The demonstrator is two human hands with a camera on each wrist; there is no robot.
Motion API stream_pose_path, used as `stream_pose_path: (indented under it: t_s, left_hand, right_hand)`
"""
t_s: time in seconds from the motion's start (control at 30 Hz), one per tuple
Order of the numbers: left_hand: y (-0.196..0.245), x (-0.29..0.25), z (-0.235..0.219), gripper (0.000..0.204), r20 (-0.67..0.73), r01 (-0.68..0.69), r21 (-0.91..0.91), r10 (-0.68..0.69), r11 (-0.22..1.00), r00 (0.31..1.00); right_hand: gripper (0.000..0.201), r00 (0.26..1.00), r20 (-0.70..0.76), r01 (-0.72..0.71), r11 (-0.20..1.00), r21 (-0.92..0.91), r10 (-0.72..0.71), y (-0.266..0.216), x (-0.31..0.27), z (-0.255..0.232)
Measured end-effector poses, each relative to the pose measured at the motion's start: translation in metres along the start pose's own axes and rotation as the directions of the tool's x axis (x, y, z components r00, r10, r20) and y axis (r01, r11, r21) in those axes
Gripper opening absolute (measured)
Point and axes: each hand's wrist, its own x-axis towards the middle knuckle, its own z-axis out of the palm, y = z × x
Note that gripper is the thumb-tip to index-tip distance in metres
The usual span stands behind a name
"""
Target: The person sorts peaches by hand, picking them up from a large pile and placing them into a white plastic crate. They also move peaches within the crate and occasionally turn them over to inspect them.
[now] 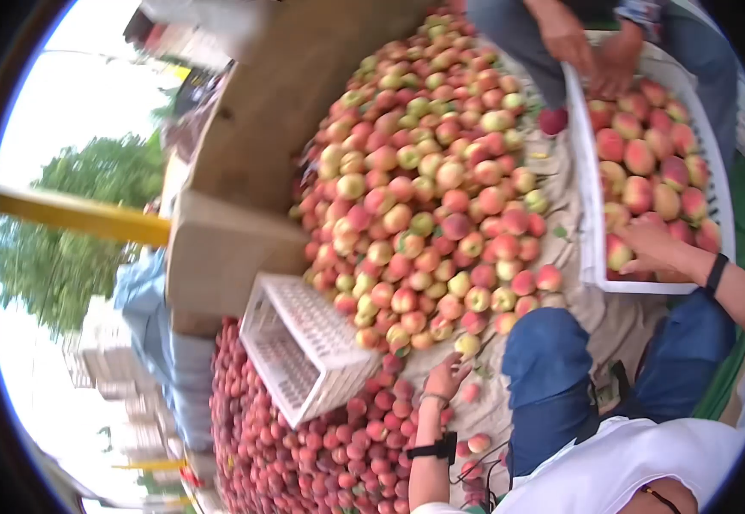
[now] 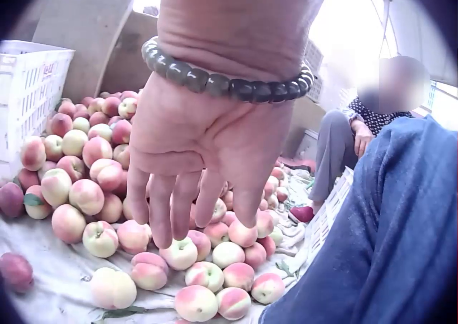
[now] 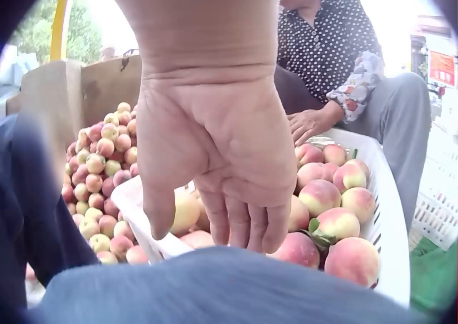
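Observation:
My left hand (image 1: 448, 377) reaches low at the near edge of the peach heap, beside a pale yellow peach (image 1: 467, 345). In the left wrist view this hand (image 2: 207, 152) hangs palm toward the camera, fingers loosely extended in front of pink and cream peaches (image 2: 204, 275). My right hand (image 1: 653, 242) is over the near end of a white plastic crate (image 1: 592, 201) full of peaches (image 1: 640, 157). The right wrist view shows its fingers (image 3: 238, 220) pointing down among the fruit, with a yellowish peach (image 3: 187, 211) visible between thumb and fingers.
A large peach heap (image 1: 424, 188) lies on pale cloth. A tilted white crate (image 1: 304, 351) stands beside darker red peaches (image 1: 321, 458). Across the full crate another person sits with hands (image 1: 612, 64) at its far end. My knees (image 1: 552, 351) are close by.

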Motion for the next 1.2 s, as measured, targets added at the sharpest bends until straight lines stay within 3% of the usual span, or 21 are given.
stream_pose_path:
  t_s: [0.1, 0.17, 0.27, 0.33, 0.4, 0.43, 0.47, 0.5, 0.53, 0.57, 0.6, 0.63, 0.67, 0.8, 0.87, 0.9, 0.97, 1.0, 1.07, 1.13, 1.2]
  left_hand:
    - [-0.037, -0.017, -0.014, 0.049, -0.076, 0.07, -0.081, -0.076, 0.994, 0.994]
    - [-0.052, -0.023, -0.031, 0.048, -0.202, 0.01, -0.193, -0.05, 0.981, 0.978]
    - [-0.07, -0.042, -0.063, 0.04, -0.378, 0.013, -0.397, -0.177, 0.918, 0.909]
    - [-0.097, -0.053, -0.078, 0.037, -0.475, -0.047, -0.361, -0.14, 0.932, 0.869]
    - [-0.144, -0.05, -0.066, 0.03, -0.562, -0.098, -0.401, -0.16, 0.911, 0.811]
    - [-0.137, -0.058, -0.066, 0.027, -0.545, -0.003, -0.348, -0.2, 0.937, 0.814]
    - [-0.125, -0.063, -0.06, 0.023, -0.526, -0.054, -0.464, -0.226, 0.884, 0.82]
    - [-0.112, -0.067, -0.052, 0.021, -0.544, -0.174, -0.428, -0.099, 0.887, 0.833]
    - [-0.166, -0.05, -0.027, 0.02, -0.516, -0.221, -0.382, -0.009, 0.897, 0.857]
    - [-0.264, -0.013, 0.016, 0.017, -0.538, -0.334, -0.371, 0.092, 0.867, 0.838]
    - [-0.237, -0.018, 0.026, 0.023, -0.414, -0.278, -0.715, -0.067, 0.642, 0.908]
    - [-0.218, -0.001, 0.041, 0.023, -0.377, -0.288, -0.715, -0.004, 0.637, 0.926]
    - [-0.204, 0.008, 0.055, 0.025, -0.29, -0.237, -0.689, 0.038, 0.685, 0.956]
    - [-0.168, 0.006, 0.09, 0.034, -0.006, -0.058, -0.495, 0.063, 0.867, 0.998]
    - [-0.111, -0.001, 0.093, 0.026, -0.047, -0.133, -0.608, 0.132, 0.783, 0.99]
    - [-0.106, 0.002, 0.102, 0.029, -0.033, -0.189, -0.529, 0.202, 0.827, 0.979]
    - [-0.079, -0.008, 0.107, 0.03, 0.035, -0.176, -0.502, 0.224, 0.847, 0.974]
    - [-0.072, -0.015, 0.11, 0.03, 0.104, -0.165, -0.468, 0.24, 0.868, 0.965]
    - [-0.09, -0.017, 0.131, 0.031, 0.139, -0.174, -0.416, 0.252, 0.893, 0.958]
    - [-0.096, -0.03, 0.139, 0.03, 0.12, -0.232, -0.302, 0.279, 0.924, 0.953]
    - [-0.12, -0.035, 0.149, 0.031, 0.113, -0.247, -0.258, 0.284, 0.934, 0.952]
  right_hand:
    - [0.074, 0.995, 0.064, -0.081, 0.99, 0.118, 0.074, -0.017, -0.001, -0.018]
    - [0.076, 0.991, 0.096, -0.112, 0.975, 0.192, 0.095, -0.008, -0.006, -0.012]
    - [0.079, 0.979, 0.175, -0.137, 0.968, 0.208, 0.101, -0.009, -0.003, -0.021]
    - [0.08, 0.997, 0.023, -0.078, 0.943, 0.324, 0.075, -0.012, -0.008, -0.027]
    - [0.068, 0.984, -0.077, -0.133, 0.947, 0.291, 0.161, 0.0, -0.025, -0.031]
    - [0.059, 0.987, -0.034, -0.143, 0.952, 0.271, 0.158, -0.006, -0.031, -0.046]
    - [0.053, 0.982, 0.029, -0.187, 0.947, 0.26, 0.186, -0.004, -0.04, -0.053]
    - [0.047, 0.984, 0.027, -0.176, 0.932, 0.316, 0.176, -0.007, -0.054, -0.059]
    - [0.043, 0.971, 0.067, -0.239, 0.94, 0.243, 0.23, -0.001, -0.068, -0.059]
    - [0.04, 0.951, 0.1, -0.307, 0.934, 0.184, 0.292, 0.005, -0.081, -0.056]
    - [0.042, 0.909, 0.201, -0.399, 0.899, 0.18, 0.364, 0.004, -0.091, -0.056]
    - [0.042, 0.876, 0.295, -0.441, 0.882, 0.168, 0.382, 0.009, -0.099, -0.052]
    - [0.042, 0.84, 0.391, -0.463, 0.872, 0.157, 0.376, 0.012, -0.102, -0.048]
    - [0.041, 0.832, 0.37, -0.457, 0.889, 0.031, 0.414, -0.008, -0.096, -0.03]
    - [0.04, 0.787, 0.429, -0.43, 0.893, -0.133, 0.443, -0.037, -0.09, -0.028]
    - [0.04, 0.786, 0.426, -0.434, 0.891, -0.135, 0.448, -0.042, -0.089, -0.019]
    - [0.034, 0.825, 0.317, -0.332, 0.855, -0.399, 0.468, -0.043, -0.078, 0.003]
    - [0.034, 0.827, 0.316, -0.327, 0.856, -0.401, 0.464, -0.046, -0.077, 0.013]
    - [0.031, 0.87, 0.016, -0.418, 0.755, -0.505, 0.492, -0.053, -0.076, 0.032]
    - [0.028, 0.839, 0.031, -0.47, 0.752, -0.463, 0.543, -0.053, -0.065, 0.034]
    - [0.028, 0.768, 0.255, -0.527, 0.806, -0.27, 0.587, -0.056, -0.059, 0.023]
